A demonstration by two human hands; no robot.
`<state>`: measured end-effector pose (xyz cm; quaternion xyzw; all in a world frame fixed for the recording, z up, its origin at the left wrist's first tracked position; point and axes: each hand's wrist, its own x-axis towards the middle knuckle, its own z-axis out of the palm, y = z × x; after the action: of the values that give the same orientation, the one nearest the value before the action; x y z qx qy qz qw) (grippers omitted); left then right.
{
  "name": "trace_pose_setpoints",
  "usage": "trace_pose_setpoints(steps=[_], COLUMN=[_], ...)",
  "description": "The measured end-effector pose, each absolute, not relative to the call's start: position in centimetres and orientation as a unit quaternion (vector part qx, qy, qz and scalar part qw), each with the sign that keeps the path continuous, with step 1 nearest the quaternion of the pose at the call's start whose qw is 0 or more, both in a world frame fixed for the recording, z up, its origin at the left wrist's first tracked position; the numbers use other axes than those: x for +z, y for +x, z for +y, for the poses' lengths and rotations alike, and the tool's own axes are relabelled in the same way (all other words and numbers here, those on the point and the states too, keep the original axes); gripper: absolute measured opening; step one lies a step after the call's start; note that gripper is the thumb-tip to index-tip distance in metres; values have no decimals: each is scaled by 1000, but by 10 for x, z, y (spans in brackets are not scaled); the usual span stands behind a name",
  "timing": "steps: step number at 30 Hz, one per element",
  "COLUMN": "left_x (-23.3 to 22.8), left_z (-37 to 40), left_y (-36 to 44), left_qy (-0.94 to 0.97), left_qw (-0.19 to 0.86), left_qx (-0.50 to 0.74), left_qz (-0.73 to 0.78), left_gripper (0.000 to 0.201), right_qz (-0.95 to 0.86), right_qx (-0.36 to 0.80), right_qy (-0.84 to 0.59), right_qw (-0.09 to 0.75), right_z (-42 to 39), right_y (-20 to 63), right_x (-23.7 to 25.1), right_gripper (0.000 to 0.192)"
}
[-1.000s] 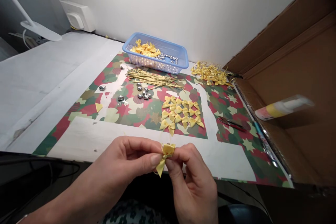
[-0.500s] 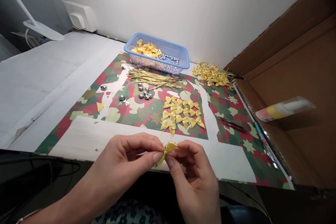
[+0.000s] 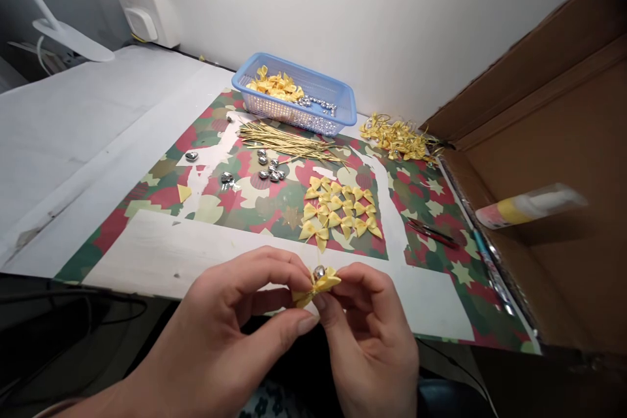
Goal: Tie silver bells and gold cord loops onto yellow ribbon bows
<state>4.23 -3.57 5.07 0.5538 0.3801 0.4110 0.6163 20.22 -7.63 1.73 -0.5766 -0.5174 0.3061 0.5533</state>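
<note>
Yellow ribbon bow (image 3: 319,284) with silver bead (image 3: 319,272) pinched between left hand (image 3: 235,333) and right hand (image 3: 372,346) at lower centre, loose bows (image 3: 337,209), gold wires (image 3: 284,142), blue basket (image 3: 343,99) beyond, nothing between

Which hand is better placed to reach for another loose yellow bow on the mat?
Probably the right hand: the loose bows lie ahead on its side, while the left hand could keep pinching the held bow.
</note>
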Motion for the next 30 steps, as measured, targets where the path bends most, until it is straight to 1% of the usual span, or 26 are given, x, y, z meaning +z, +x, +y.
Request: trace_pose_setpoints(steps=[2,6,8,13,15,20,24,30], left_x=[48,47,48,53,55,53,48,47], left_z=[-38,-42,-41,-30,-27,-29,-36,-40], left_y=[42,42,41,41,41,41,40,36], left_qy=[576,607,598,520,509,531,564,605], left_qw=[591,519,523,624,644,614,577,541], left_qx=[412,452,460,431,416,420,426,429], left_qz=[386,397,396,394,392,406,409,396], left_gripper=[24,25,26,18,16,15,19,23], right_qz=[-522,-542,-547,-574,-582,-622,-620,-561], right_qx=[298,264,246,230,233,260,271,261], right_qy=[-577,-571,-569,-530,-514,-491,-490,-551], right_qw=[553,558,563,581,585,552,549,560], right_z=[-77,-78,-78,-77,-76,-74,-73,-78], right_y=[202,202,202,199,199,206,207,199], right_x=[17,16,17,19,19,21,22,16], right_gripper=[25,25,25,27,30,31,31,17])
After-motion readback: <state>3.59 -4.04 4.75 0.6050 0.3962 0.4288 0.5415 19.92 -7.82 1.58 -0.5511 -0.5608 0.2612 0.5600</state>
